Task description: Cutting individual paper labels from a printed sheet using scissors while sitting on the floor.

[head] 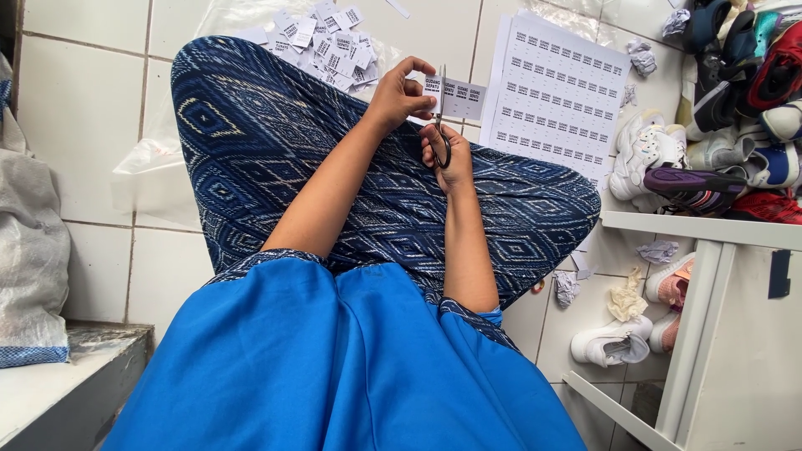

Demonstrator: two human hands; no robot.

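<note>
Head cam looking down at a seated person's lap, blue top at bottom of frame, dark blue patterned cloth [276, 142] over the knees across centre.

Left hand [399, 93], upper centre: fingers curled in, thumb + fingertips pinching the left end of a small paper strip [458, 97] w/ printed labels on it. Strip held up roughly level, just above the knee, sticking out to the right of the hand.

Right hand [447, 159], just below the strip, centre frame: closed round the handles of a pair of scissors [442, 117], fingers through the loops. Blades point up toward top of frame and meet the strip near its left end, right beside the left fingertips. Blades look nearly together; can't tell exactly how far apart.

Other stuff:
- pile of cut labels [322, 42], small white slips, top centre-left, lying on clear plastic sheet [146, 163] on the tiled floor [83, 83].
- stack of printed label sheets [555, 96], uncut, upper right of centre, on floor just beyond the knee, close to the strip but not touching as far as visible.
- heap of shoes [727, 100], mixed colours, top right corner.
- white shelf frame [710, 276], right edge, w/ a few more white/pink shoes on floor under it, lower right.
- crumpled paper bits scattered on floor, right side.
- grey woven sack [29, 250], left edge.
</note>
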